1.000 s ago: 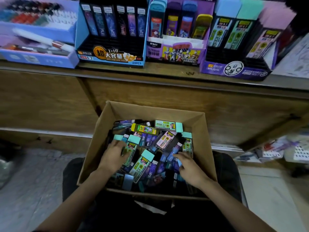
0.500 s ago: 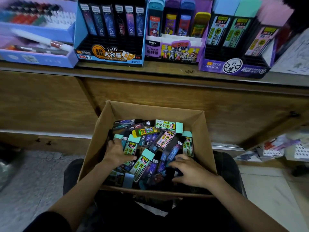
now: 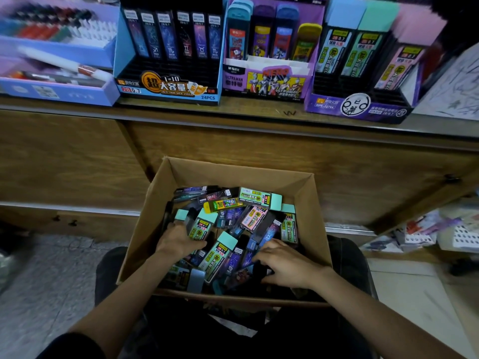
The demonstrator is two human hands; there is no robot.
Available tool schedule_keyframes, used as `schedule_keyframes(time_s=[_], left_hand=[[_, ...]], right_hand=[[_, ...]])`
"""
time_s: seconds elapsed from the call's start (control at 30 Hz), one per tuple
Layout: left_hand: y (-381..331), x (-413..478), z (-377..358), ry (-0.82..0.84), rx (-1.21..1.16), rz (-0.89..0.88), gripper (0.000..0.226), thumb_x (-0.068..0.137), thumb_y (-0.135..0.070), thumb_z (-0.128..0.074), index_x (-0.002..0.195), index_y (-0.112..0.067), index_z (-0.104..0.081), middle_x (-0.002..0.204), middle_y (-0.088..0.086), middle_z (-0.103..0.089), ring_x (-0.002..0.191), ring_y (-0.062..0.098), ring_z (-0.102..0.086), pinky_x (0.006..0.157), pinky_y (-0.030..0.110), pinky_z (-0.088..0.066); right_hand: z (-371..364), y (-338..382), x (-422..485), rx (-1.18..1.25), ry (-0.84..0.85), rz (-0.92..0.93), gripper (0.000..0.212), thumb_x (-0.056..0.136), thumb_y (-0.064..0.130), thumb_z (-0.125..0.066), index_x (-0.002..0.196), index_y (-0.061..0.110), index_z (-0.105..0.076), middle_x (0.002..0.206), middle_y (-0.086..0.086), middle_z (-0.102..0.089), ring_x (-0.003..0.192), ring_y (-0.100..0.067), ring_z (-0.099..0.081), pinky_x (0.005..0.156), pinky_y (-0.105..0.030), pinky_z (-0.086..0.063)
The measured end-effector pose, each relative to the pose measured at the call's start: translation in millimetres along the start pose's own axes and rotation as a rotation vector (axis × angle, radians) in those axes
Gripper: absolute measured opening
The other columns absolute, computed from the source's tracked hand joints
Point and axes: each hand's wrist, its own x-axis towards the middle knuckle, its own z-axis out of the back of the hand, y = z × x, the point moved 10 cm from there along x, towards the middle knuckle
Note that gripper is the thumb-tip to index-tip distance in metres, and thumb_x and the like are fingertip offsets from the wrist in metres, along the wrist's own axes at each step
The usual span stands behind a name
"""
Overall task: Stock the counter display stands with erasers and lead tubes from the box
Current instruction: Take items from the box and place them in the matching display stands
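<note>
Head view: box [image 3: 233,169] sat lower centre, on lap, heaped with tubes [image 3: 259,196]. Left hand [image 3: 178,242] lay among teal-capped ones, grip unclear. Right hand [image 3: 287,265] was spread flat on pile. Stands [image 3: 168,86] along top were part filled; most stocking looked undone.

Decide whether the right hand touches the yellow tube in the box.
Apart. The head view shows the right hand low in the box and the yellow tube near its far wall, other tubes lying between.
</note>
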Motion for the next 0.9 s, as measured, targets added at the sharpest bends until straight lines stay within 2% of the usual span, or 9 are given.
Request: schedule_keyframes(time_s=[0.07, 0.2, 0.4, 0.57, 0.7, 0.83, 0.9], left_hand=[[-0.1, -0.2, -1.0, -0.01, -0.003, -0.004, 0.072, 0.076, -0.037, -0.076, 0.129, -0.004, -0.041, 0.128, 0.015, -0.044, 0.094, 0.022, -0.058, 0.083, 0.033, -0.051], [0.5, 1.4, -3.2, -0.043, 0.068, -0.017, 0.082, 0.078, -0.038, -0.072, 0.138, -0.002, -0.029, 0.136, 0.017, -0.036, 0.123, 0.03, -0.043, 0.101, 0.038, -0.041], [-4.3, 3.9, -6.4, -0.056, 0.183, -0.085, 0.08, 0.079, -0.052, -0.066, 0.132, -0.004, -0.031, 0.133, 0.016, -0.036, 0.122, 0.028, -0.04, 0.099, 0.036, -0.038], [4.5, 9.1, -7.8, -0.033, 0.123, -0.038, 0.084, 0.072, -0.049, -0.075, 0.133, -0.004, -0.037, 0.131, 0.015, -0.043, 0.119, 0.027, -0.045, 0.094, 0.034, -0.042], [11.0, 10.6, -8.7, 0.017, 0.096, 0.016, 0.093, 0.065, -0.049, -0.08, 0.133, -0.002, -0.037, 0.132, 0.015, -0.046, 0.118, 0.028, -0.05, 0.093, 0.035, -0.047], [13.7, 10.6, -10.4, 0.073, 0.051, 0.02, 0.103, 0.064, -0.048, -0.082, 0.141, -0.003, -0.029, 0.143, 0.014, -0.038, 0.129, 0.028, -0.041, 0.101, 0.034, -0.041], [15.8, 10.3, -10.7, 0.103, -0.021, 0.023, 0.101, 0.066, -0.044, -0.082, 0.143, -0.004, -0.029, 0.146, 0.013, -0.037, 0.133, 0.028, -0.038, 0.103, 0.033, -0.038]], right_hand=[[4.3, -3.7, 3.8, 0.053, 0.008, -0.014, 0.044, 0.083, 0.037, -0.067, 0.121, 0.019, -0.056, 0.113, -0.001, -0.054, 0.115, -0.017, -0.038, 0.088, -0.023, -0.029], [13.7, -3.2, 6.9, 0.119, 0.01, -0.011, 0.043, 0.084, 0.036, -0.067, 0.122, 0.02, -0.057, 0.118, -0.001, -0.055, 0.116, -0.014, -0.039, 0.095, -0.027, -0.033], [-15.3, 3.3, 1.0, 0.13, 0.307, -0.049, 0.048, 0.086, 0.023, -0.064, 0.13, 0.019, -0.046, 0.126, -0.009, -0.053, 0.112, -0.027, -0.05, 0.092, -0.042, -0.044], [-29.1, -6.0, 0.1, 0.29, 0.393, -0.155, 0.035, 0.088, 0.01, -0.059, 0.122, 0.014, -0.054, 0.118, -0.008, -0.058, 0.094, -0.018, -0.053, 0.075, -0.027, -0.042], [-38.0, -5.3, -1.2, 0.363, 0.431, -0.167, 0.027, 0.086, 0.005, -0.056, 0.111, 0.016, -0.061, 0.104, -0.004, -0.063, 0.087, -0.02, -0.058, 0.073, -0.032, -0.045], [-37.5, -9.7, 2.0, 0.407, 0.409, -0.188, 0.032, 0.087, 0.012, -0.062, 0.119, 0.01, -0.057, 0.12, -0.009, -0.06, 0.091, -0.011, -0.05, 0.076, -0.024, -0.038], [-31.9, -13.4, 4.5, 0.468, 0.369, -0.207, 0.037, 0.087, 0.016, -0.065, 0.122, 0.009, -0.056, 0.126, -0.01, -0.058, 0.1, -0.014, -0.053, 0.082, -0.023, -0.038]])
